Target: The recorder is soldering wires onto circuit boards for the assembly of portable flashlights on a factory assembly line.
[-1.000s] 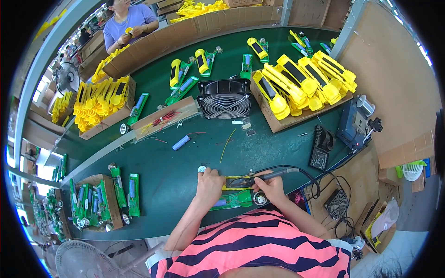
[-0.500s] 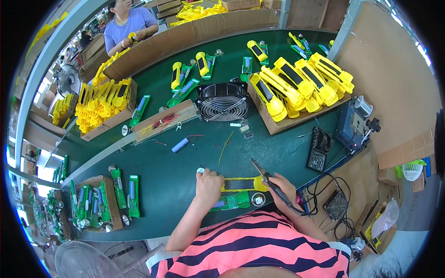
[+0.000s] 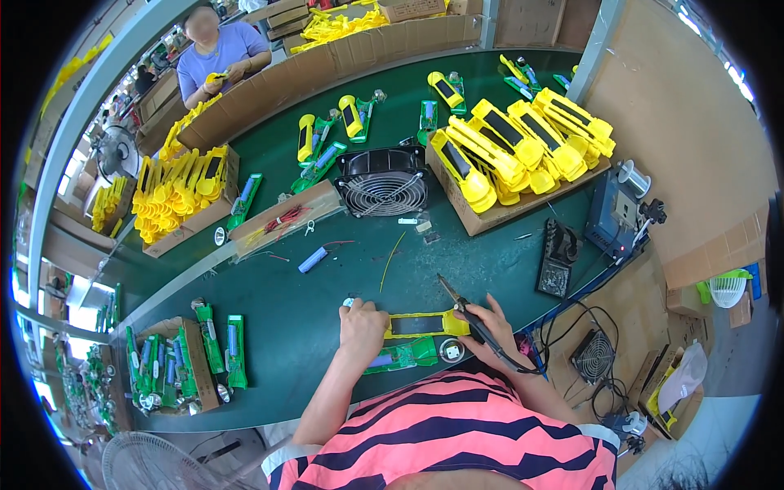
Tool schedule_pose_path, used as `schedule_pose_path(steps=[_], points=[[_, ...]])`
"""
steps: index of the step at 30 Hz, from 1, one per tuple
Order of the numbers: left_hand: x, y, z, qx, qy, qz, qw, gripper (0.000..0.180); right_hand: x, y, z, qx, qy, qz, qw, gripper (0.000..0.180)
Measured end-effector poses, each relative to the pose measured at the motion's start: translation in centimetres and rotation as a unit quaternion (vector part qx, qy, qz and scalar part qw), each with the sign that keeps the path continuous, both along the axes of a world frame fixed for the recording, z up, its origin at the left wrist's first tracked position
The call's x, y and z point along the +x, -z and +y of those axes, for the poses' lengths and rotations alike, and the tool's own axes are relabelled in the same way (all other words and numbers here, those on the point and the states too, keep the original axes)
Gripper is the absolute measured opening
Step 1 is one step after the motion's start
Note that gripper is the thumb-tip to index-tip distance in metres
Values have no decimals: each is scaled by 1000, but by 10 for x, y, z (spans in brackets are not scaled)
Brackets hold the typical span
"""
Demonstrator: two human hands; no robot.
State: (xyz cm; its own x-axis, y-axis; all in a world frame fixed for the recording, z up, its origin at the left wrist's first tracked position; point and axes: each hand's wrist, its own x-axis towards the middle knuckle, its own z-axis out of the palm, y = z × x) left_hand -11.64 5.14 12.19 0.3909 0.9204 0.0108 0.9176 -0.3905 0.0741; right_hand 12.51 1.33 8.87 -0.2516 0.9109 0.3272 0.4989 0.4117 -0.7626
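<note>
My left hand [image 3: 360, 325] grips the left end of a yellow flashlight shell [image 3: 418, 325] lying flat on the green table [image 3: 269, 302]. Just below it lies a green circuit board [image 3: 402, 355] with a round reflector [image 3: 450, 350] beside it. My right hand [image 3: 487, 325] holds a soldering iron [image 3: 457, 301] like a pen, its tip raised and pointing up-left, above the shell's right end. The iron's cable runs off to the right.
A black fan [image 3: 382, 181] stands beyond my hands. A box of yellow shells [image 3: 510, 155] sits at the right, a soldering station [image 3: 614, 214] and iron stand [image 3: 559, 260] beside it. A blue battery [image 3: 313, 260] lies loose. Green boards [image 3: 214, 351] fill a box left. Another person [image 3: 219, 51] works far left.
My right hand has lifted the soldering iron off the shell and swung its tip upward. My left hand has stayed on the shell's left end.
</note>
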Motion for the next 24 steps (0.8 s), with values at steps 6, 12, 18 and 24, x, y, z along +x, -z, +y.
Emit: schedule_pose_path(steps=[6,12,18,24], points=[[-14,-29,10,-39,-19,-252,967,10,3,1,2,-28,7,-2,1000,52],[38,-34,-38,49,47,-141,988,19,2,8,2,-40,3,35,999,52],[35,8,-49,106,51,-191,974,22,-1,6,1,-58,-9,61,996,55],[43,16,-46,120,62,-290,948,15,-9,15,18,9,-73,110,991,50]])
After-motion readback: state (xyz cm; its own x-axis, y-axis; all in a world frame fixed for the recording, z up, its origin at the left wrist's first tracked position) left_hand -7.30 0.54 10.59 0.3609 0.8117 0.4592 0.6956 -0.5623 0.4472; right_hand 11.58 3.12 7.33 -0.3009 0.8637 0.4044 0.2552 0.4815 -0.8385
